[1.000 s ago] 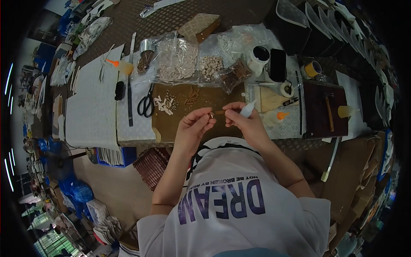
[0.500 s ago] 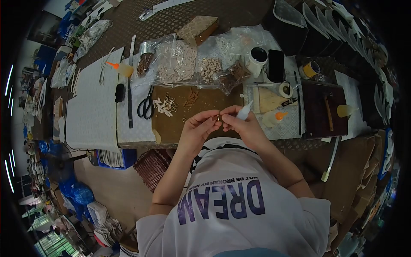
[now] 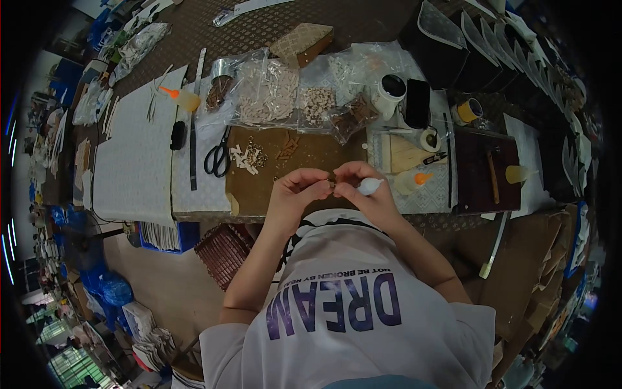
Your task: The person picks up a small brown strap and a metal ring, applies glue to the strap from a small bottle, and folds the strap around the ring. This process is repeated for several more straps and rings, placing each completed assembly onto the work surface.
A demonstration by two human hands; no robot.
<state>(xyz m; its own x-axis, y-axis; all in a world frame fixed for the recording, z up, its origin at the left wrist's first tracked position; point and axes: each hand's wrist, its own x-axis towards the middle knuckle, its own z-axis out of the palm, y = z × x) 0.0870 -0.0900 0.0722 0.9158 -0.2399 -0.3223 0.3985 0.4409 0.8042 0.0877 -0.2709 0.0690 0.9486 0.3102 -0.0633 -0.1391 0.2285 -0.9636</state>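
Our left hand pinches a small brown piece; our right hand grips a white glue bottle. On the far side, clear bags hold pale chips.

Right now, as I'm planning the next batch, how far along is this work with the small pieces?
Early, it seems. Done: only a few cut bits lie loose on the brown board. In hand: the left hand and right hand pinch one small piece together, the right also gripping a white bottle. Left: the bags of pieces look well filled.
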